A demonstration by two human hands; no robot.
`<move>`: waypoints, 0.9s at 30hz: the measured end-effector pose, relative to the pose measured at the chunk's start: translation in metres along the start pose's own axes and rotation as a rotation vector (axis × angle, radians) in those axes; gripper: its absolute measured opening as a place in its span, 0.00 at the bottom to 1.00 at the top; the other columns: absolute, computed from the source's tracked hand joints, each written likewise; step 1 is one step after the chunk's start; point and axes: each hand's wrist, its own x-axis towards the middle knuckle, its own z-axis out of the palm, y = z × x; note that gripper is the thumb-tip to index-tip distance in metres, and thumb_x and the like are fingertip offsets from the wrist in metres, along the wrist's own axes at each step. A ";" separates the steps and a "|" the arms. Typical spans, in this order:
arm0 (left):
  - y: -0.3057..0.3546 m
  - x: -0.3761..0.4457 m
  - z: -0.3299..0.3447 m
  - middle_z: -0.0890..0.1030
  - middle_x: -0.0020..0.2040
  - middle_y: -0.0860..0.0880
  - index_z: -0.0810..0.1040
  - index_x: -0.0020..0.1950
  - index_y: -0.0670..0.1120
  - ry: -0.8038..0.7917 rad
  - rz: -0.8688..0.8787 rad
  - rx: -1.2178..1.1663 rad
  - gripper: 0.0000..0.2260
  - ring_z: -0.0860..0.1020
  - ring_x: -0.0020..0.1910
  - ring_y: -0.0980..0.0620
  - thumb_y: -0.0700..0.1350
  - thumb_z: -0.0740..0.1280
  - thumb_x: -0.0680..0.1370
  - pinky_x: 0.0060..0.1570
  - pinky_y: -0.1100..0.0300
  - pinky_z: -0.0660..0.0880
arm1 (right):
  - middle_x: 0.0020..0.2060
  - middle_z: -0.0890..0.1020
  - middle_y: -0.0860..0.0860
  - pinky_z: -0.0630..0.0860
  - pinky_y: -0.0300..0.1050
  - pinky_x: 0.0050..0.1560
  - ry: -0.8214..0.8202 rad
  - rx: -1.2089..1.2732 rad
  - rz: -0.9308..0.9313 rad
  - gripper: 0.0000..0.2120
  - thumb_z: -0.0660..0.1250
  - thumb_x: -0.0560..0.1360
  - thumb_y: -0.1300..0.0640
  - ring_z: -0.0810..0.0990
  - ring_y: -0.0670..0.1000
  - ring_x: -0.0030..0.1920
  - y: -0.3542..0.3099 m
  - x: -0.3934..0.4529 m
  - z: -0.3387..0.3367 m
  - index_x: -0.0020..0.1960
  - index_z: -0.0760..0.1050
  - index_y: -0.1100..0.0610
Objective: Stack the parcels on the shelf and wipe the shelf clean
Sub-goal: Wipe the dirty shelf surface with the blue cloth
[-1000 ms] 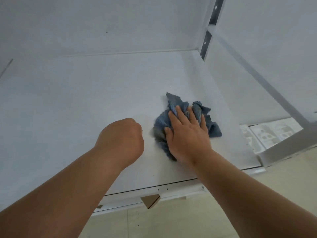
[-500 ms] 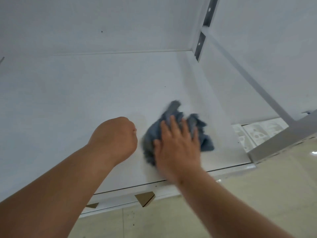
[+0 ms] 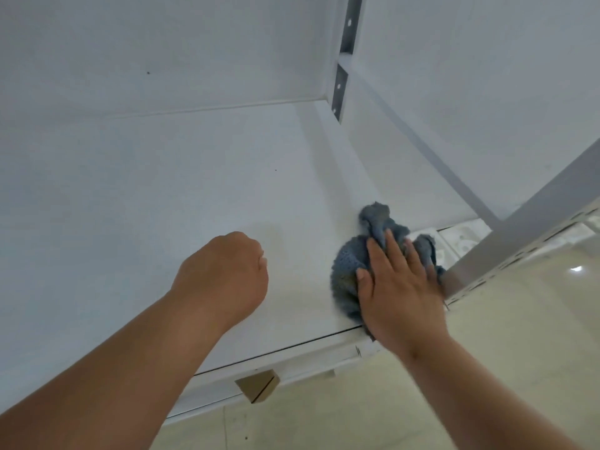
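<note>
Blue-grey cloth (image 3: 352,271), crumpled, lies at the front right corner of the white shelf (image 3: 162,196) beside the metal upright (image 3: 519,235), pressed flat under the right hand (image 3: 399,287)'s straight fingers, while the left hand (image 3: 227,274) rests clenched, holding nothing.

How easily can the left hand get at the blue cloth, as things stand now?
Probably yes. The left hand rests as a fist on the shelf, with only bare shelf between it and the blue cloth. The right hand presses the cloth, though its left side stays exposed.
</note>
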 end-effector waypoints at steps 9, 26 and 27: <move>-0.006 0.009 0.002 0.73 0.36 0.52 0.72 0.34 0.48 0.015 -0.015 0.000 0.14 0.73 0.34 0.54 0.48 0.58 0.78 0.32 0.60 0.65 | 0.80 0.55 0.47 0.46 0.62 0.77 -0.025 0.071 -0.625 0.28 0.46 0.81 0.41 0.46 0.55 0.80 -0.073 -0.016 0.006 0.79 0.56 0.46; -0.019 0.030 -0.002 0.74 0.38 0.52 0.73 0.36 0.50 0.038 -0.042 -0.002 0.12 0.74 0.34 0.56 0.49 0.57 0.79 0.36 0.60 0.73 | 0.80 0.48 0.43 0.38 0.62 0.77 -0.063 0.034 -0.563 0.26 0.45 0.82 0.40 0.42 0.53 0.80 -0.103 0.081 -0.002 0.79 0.51 0.41; -0.019 0.032 -0.002 0.74 0.38 0.53 0.73 0.37 0.49 0.038 -0.048 0.010 0.12 0.74 0.35 0.56 0.49 0.57 0.79 0.37 0.60 0.73 | 0.80 0.49 0.43 0.39 0.60 0.77 -0.057 0.033 -0.513 0.26 0.46 0.82 0.40 0.43 0.52 0.80 -0.092 0.098 -0.005 0.79 0.51 0.41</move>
